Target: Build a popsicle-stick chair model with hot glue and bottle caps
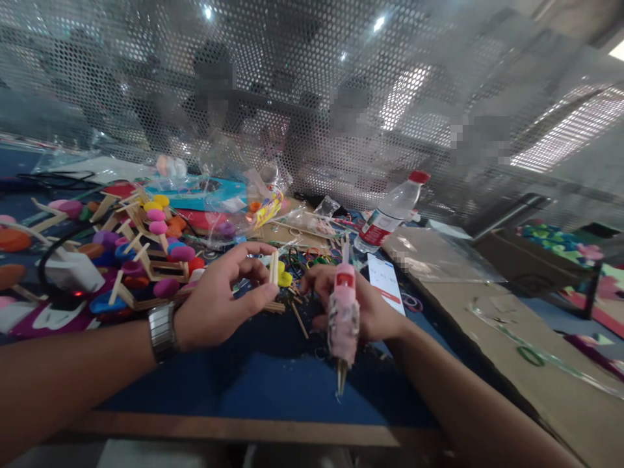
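Thumb and fingers of my left hand (227, 296) pinch a small piece of pale wooden sticks (273, 268), held upright above the table. A yellow flower-shaped piece (283, 275) shows just behind it. My right hand (368, 302) grips a pink hot glue gun (344, 318), its metal nozzle tilted down towards me with a thin strand at the tip. The handle is mostly hidden by the gun's body. Between my hands, loose wooden sticks (299, 318) lie on the blue table (253, 383).
At left are several stick-built pieces with coloured discs (156, 226) and a white plug (73, 270) with a black cable. A water bottle (390, 214) and a phone (385, 281) stand near my right hand. Cardboard (468, 325) lies at right; a perforated metal screen (292, 84) rises behind.
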Motion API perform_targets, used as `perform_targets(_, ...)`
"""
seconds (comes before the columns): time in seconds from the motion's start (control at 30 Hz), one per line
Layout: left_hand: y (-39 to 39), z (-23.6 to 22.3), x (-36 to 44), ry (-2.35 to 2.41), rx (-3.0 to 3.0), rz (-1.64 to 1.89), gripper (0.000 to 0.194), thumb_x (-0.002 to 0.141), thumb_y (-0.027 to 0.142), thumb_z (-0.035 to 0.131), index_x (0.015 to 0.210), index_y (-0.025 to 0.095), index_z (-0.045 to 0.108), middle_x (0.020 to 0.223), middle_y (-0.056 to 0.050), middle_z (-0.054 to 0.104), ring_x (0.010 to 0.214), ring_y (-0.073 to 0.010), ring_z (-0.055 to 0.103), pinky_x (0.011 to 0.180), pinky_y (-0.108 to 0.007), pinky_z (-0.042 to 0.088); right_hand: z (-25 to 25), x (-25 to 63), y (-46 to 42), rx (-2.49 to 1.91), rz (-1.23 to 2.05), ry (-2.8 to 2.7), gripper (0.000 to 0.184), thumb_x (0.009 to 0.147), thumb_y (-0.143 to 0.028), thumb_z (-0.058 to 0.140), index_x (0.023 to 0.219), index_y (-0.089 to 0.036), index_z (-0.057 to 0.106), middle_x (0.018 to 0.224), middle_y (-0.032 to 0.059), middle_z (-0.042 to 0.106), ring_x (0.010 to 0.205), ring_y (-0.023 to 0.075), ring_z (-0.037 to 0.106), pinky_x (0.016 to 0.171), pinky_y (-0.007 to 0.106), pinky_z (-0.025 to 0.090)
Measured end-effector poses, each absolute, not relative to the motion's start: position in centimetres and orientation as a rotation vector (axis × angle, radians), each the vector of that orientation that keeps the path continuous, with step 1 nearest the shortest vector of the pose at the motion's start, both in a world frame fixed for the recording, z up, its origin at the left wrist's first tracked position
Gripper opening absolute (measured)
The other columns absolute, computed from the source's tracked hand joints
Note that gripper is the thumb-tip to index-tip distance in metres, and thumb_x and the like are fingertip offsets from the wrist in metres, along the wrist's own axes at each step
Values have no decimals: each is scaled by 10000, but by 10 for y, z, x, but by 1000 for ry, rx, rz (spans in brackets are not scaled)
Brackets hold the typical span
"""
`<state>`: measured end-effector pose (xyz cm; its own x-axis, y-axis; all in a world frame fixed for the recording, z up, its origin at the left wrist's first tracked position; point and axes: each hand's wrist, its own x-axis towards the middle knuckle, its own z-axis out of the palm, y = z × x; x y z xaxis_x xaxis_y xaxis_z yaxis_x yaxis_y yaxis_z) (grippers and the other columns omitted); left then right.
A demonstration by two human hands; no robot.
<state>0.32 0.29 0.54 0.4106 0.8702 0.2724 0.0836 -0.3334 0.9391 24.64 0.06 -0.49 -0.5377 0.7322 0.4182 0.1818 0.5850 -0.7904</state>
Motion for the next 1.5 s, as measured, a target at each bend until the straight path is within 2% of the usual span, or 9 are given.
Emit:
perform_targets(0.07, 4, 4, 3, 861, 1673, 1059, 440, 822, 300, 634, 1220, 134, 545, 789, -25, 655, 713, -157, 586, 634, -267, 464, -3, 248, 2, -742, 902, -2178, 349, 646, -182, 835, 742, -222, 502, 949, 55, 659, 864, 215, 656, 744, 359, 552)
perform_targets(0.13, 5, 4, 3, 864, 1671, 1063, 438, 828, 291, 638, 1225, 131, 547, 797, -23, 647, 725, -152, 580, 631, -259, 457, -5, 246, 1, -761, 928, -2189, 353, 643, -174, 833, 734, -220, 495, 926, 47, 653, 847, 207, 648, 748, 355, 549)
perform_targets(0.27, 3, 3, 3, 784, 1702, 1049, 437, 831, 269, 668, 1228, 142, 535, 785, 2, 617, 716, -140, 592, 641, -251, 474, -13, 240, -2, -905, 1069, -1843, 394, 604, -235, 876, 744, -222, 508, 704, -32, 566, 602, 129, 534, 550, 268, 491)
perform_targets(0.37, 2, 3, 2, 737, 1775, 1048, 470, 819, 285, 707, 1233, 146, 533, 791, -2, 639, 743, -150, 619, 711, -277, 496, -17, 237, -3, -985, 1118, -1569, 448, 545, -241, 898, 775, -225, 513, 655, -63, 515, 546, 105, 470, 552, 273, 480)
perform_targets(0.67, 2, 1, 1, 658, 1837, 1042, 539, 729, 304, 830, 1183, 159, 578, 772, 8, 654, 718, -142, 641, 687, -255, 509, -17, 236, 0, -973, 945, -1462, 424, 526, -227, 891, 771, -226, 545, 697, -27, 542, 595, 135, 484, 582, 299, 447)
perform_targets(1.1, 3, 2, 1, 637, 1873, 1026, 540, 719, 292, 843, 1176, 154, 590, 774, 14, 673, 724, -135, 652, 718, -252, 518, -18, 233, 0, -927, 894, -1548, 262, 602, -173, 771, 758, -215, 566, 699, -17, 585, 611, 141, 516, 563, 275, 450)
perform_targets(1.5, 2, 1, 1, 627, 1849, 1034, 540, 710, 294, 849, 1169, 161, 598, 777, 5, 683, 733, -146, 659, 733, -269, 520, -18, 233, -1, -918, 854, -1571, 266, 607, -164, 762, 785, -224, 574, 715, -12, 616, 628, 155, 560, 574, 284, 487)
